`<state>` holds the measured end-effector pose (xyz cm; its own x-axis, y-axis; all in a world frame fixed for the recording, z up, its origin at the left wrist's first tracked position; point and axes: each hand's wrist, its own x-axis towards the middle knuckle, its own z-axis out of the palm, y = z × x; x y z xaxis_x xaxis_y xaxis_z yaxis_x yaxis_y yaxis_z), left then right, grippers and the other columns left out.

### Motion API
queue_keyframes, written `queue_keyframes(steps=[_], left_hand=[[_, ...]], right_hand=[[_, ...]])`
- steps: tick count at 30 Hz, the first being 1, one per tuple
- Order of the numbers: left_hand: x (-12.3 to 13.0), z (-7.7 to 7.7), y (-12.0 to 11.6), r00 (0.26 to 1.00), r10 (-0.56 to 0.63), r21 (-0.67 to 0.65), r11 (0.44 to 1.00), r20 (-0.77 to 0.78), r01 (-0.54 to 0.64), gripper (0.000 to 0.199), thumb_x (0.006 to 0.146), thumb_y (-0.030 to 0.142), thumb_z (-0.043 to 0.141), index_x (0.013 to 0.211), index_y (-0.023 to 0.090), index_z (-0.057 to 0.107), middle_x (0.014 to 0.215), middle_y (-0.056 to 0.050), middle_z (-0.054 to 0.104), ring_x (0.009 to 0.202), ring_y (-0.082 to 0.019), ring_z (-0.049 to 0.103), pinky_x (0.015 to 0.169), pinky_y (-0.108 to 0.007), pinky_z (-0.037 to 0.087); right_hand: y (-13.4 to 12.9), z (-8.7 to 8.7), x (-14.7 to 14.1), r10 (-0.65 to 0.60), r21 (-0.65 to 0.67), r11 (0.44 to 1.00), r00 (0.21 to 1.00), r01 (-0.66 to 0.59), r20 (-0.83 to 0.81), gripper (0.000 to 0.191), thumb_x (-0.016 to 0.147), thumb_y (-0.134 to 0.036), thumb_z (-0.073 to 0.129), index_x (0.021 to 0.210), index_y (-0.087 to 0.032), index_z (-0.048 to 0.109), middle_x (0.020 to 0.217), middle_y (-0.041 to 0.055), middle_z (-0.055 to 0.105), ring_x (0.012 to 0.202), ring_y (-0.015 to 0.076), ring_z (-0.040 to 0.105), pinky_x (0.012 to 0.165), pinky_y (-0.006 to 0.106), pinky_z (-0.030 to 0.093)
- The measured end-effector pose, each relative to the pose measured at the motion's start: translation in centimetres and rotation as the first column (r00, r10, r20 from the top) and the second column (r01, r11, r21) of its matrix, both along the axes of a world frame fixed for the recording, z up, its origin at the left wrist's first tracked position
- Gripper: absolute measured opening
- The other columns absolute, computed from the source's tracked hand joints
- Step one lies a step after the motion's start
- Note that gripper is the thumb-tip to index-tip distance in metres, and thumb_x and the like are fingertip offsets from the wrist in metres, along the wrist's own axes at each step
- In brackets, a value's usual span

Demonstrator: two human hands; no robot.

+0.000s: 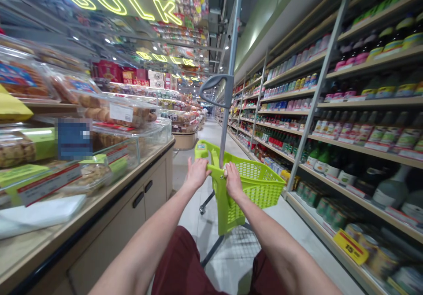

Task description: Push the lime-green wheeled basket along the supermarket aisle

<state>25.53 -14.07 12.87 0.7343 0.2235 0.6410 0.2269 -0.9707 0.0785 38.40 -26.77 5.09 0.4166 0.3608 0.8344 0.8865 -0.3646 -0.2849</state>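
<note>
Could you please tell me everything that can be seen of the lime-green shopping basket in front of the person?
The lime-green shopping basket looks like moulded plastic, with latticed mesh sides and solid green rim and corners. It stands upright on a wheeled frame with a dark caster and a lower wire rack. A tall grey pole rises from it, carrying a curved grey loop. The person's left hand and right hand grip its near rim. It is on a pale tiled floor in a shop aisle.
</note>
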Motion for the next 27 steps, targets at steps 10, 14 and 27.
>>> queue_keyframes(steps=[10, 14, 27], left_hand=[[0.2, 0.0, -3.2, 0.959, -0.278, -0.015, 0.961, -0.047, 0.278, 0.058, 0.071, 0.034, 0.051, 0.124, 0.015, 0.035, 0.128, -0.010, 0.044, 0.119, -0.023, 0.036, 0.103, -0.044, 0.017], [0.3, -0.5, -1.8, 0.968, -0.218, -0.048, 0.976, -0.126, 0.213, 0.060, 0.075, 0.041, 0.045, 0.128, 0.016, 0.030, 0.138, -0.011, 0.028, 0.127, -0.025, 0.023, 0.102, -0.053, 0.014], [0.3, -0.3, -3.9, 0.986, -0.158, 0.041, 0.986, -0.047, 0.160, 0.050, 0.081, 0.047, 0.034, 0.122, 0.019, 0.040, 0.135, -0.008, 0.035, 0.125, -0.021, 0.028, 0.100, -0.045, 0.023]], right_hand=[[-2.9, 0.4, -2.2, -0.015, 0.210, 0.976, 0.986, 0.050, -0.165, 0.045, 0.080, -0.013, 0.030, 0.123, -0.009, 0.042, 0.134, 0.0131, 0.032, 0.126, 0.0204, 0.026, 0.103, 0.040, 0.026], [-2.7, 2.2, -4.8, 0.068, 0.196, 0.979, 0.993, -0.048, -0.096, 0.044, 0.080, -0.013, 0.030, 0.122, -0.013, 0.044, 0.134, 0.0093, 0.034, 0.126, 0.0181, 0.025, 0.104, 0.038, 0.025], [-5.6, 5.8, -4.4, 0.032, 0.108, 0.994, 0.997, -0.024, -0.072, 0.036, 0.080, -0.015, 0.033, 0.107, -0.013, 0.057, 0.119, 0.0126, 0.051, 0.112, 0.0192, 0.045, 0.096, 0.038, 0.035]])
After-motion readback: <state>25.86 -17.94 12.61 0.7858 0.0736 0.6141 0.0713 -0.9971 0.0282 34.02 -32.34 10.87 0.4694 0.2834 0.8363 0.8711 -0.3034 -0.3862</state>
